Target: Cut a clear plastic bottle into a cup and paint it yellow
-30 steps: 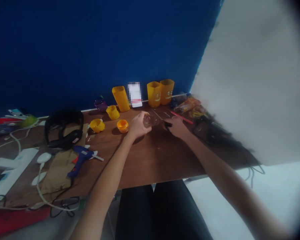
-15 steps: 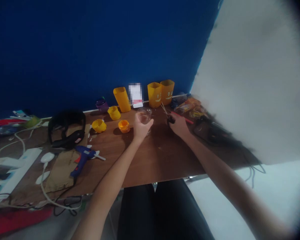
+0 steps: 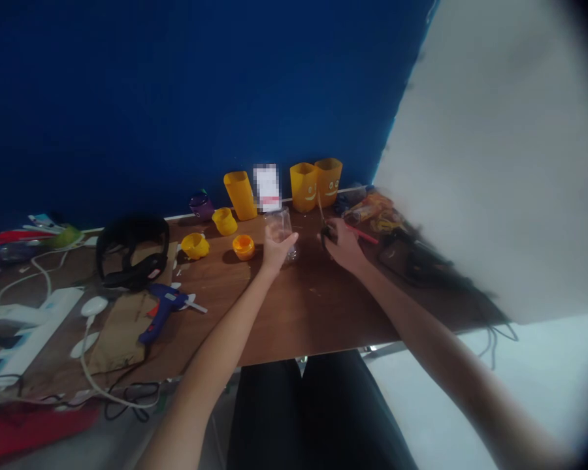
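Note:
My left hand (image 3: 276, 249) is closed around a clear plastic cup-like container (image 3: 280, 224), its rim tipped up toward the blue wall. To its right, my right hand (image 3: 343, 243) grips a pair of scissors (image 3: 322, 212) by the dark handles, blades pointing up and away from me. The scissors are apart from the container. Just left of my left hand stands a small pot of orange paint (image 3: 244, 247). Two yellow cups with smiling faces (image 3: 303, 188) stand behind the hands, against the wall.
On the left lie a blue glue gun (image 3: 164, 312), a black headset (image 3: 132, 254), cardboard (image 3: 120, 336) and a white power strip (image 3: 39, 339). Small yellow containers (image 3: 195, 246) and a tall yellow one (image 3: 240, 196) stand at the back. A red stick (image 3: 365, 235) and clutter lie right.
The clear container has turned more upright in my left hand, so its side shows. In my right hand the scissor blades have come closer together.

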